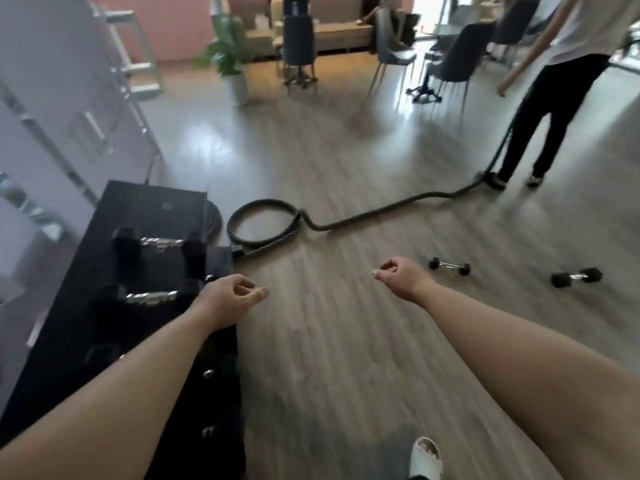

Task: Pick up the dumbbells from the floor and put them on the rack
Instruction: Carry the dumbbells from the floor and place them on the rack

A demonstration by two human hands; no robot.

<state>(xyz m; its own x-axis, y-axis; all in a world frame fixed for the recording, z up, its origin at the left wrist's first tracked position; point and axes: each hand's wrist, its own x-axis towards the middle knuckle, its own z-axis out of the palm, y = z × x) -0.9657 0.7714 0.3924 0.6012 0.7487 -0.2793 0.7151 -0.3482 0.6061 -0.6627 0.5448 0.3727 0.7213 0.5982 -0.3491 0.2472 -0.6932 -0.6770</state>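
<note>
Both hands empty, loosely curled: left hand (pixel 231 296) over rack (pixel 145 216), right hand (pixel 398 276) nearer two floor dumbbells (pixel 449 266) (pixel 576 277). Step right, grip each chrome handle centrally

One head-worn wide-angle view looks forward and down across the grey wood-plank floor (pixel 329 341), black dumbbell rack (pixel 114 271) near left, dark chairs (pixel 450 60) far.

Home living space doubling as a gym — sofa (pixel 332 29), dining chairs (pixel 457 60), potted plant (pixel 228 60), dumbbell rack (pixel 114 282), battle rope (pixel 263 225) on wood floor (pixel 329 341).
</note>
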